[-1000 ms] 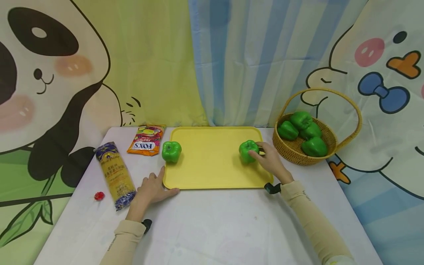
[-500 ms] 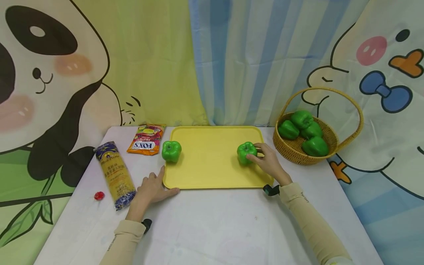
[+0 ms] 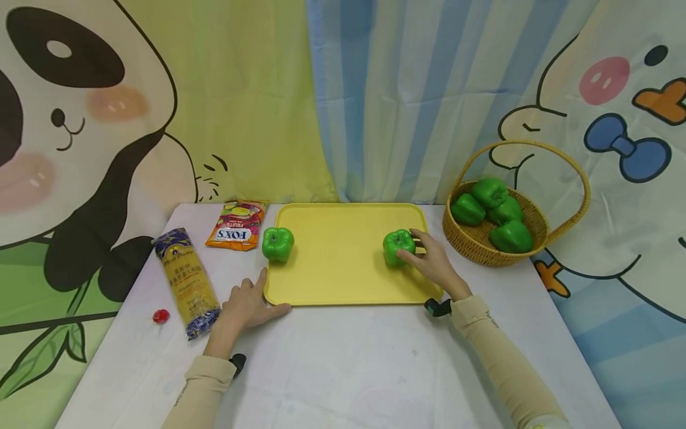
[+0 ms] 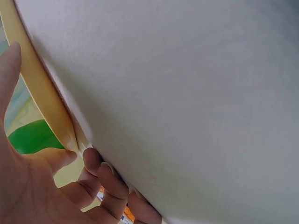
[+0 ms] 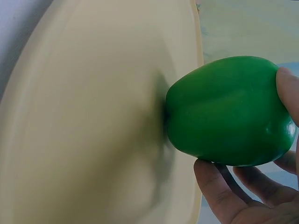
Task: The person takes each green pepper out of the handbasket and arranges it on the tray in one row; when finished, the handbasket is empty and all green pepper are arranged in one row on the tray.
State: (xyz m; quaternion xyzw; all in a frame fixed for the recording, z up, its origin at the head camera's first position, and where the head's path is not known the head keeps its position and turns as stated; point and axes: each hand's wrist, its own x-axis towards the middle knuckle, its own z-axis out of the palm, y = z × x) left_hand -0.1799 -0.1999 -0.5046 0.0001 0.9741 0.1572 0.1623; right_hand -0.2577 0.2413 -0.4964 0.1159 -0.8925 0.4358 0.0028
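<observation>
A green bell pepper [image 3: 399,248] stands on the right part of the yellow tray [image 3: 337,295]. My right hand [image 3: 433,262] holds it from the right, thumb on one side and fingers on the other; the right wrist view shows the same pepper [image 5: 229,112] between thumb and fingertips, against the tray surface. Another green pepper [image 3: 277,244] sits at the tray's left edge. Just below it, my left hand [image 3: 245,307] touches the tray's front left corner with thumb and index finger spread. In the left wrist view these digits rest along the tray rim [image 4: 46,98].
Right of the tray stands a wicker basket [image 3: 482,255] with several green peppers [image 3: 511,236] and a tall handle. On the left lie an orange candy bag [image 3: 236,226], a yellow pasta pack [image 3: 187,280] and a small red item [image 3: 161,316].
The right hand and its pepper have shifted slightly left on the tray, and its fingers have moved around the pepper's back right side. My left hand has stayed at the tray corner.
</observation>
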